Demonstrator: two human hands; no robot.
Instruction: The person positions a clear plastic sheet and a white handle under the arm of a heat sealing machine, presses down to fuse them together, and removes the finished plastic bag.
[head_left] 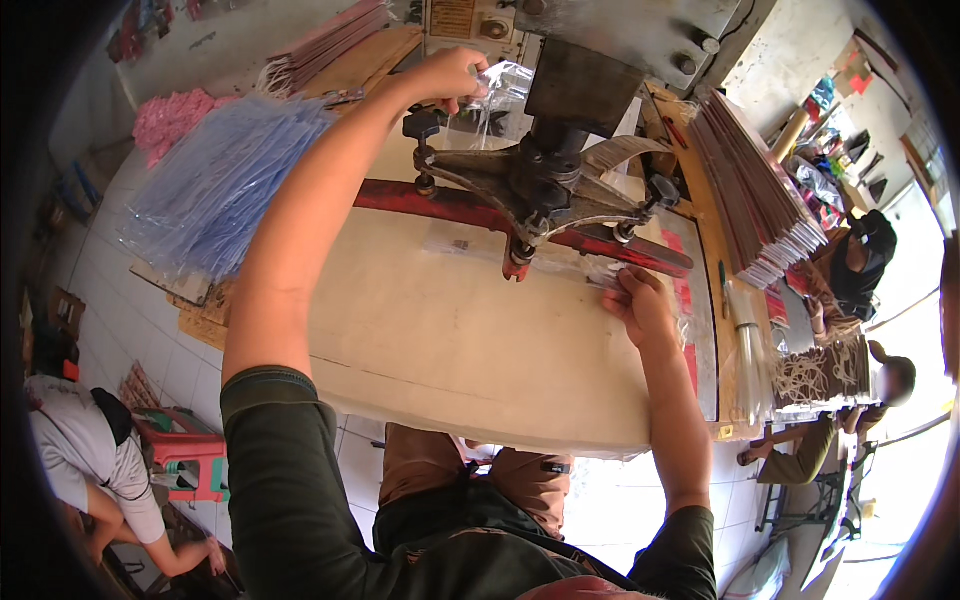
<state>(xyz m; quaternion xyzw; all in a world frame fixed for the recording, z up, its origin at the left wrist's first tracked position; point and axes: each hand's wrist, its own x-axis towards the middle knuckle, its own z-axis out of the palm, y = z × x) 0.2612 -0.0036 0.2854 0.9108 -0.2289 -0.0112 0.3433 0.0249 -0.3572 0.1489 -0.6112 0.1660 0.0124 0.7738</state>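
A press head of dark metal (pixel 545 180) carries a long red bar (pixel 440 203) low over a cream-coloured work surface (pixel 470 340). Beyond the bar, to the left of the press column, my left hand (pixel 452 78) is closed on a clear plastic sheet (pixel 505 85), which hangs shiny from the fingers. My right hand (pixel 645 305) pinches the edge of thin clear plastic just in front of the bar's right end. A transparent strip (pixel 470 245) lies along the near side of the bar. Whether both hands hold one piece is hidden behind the press.
Left of the surface lies a pile of bluish clear plastic sleeves (pixel 230 180), with pink material (pixel 170 120) behind. A tall stack of brown-and-white flat pieces (pixel 760 190) stands at right, near a clear plastic roll (pixel 748 360). Other people (pixel 90 470) work at the lower left and right.
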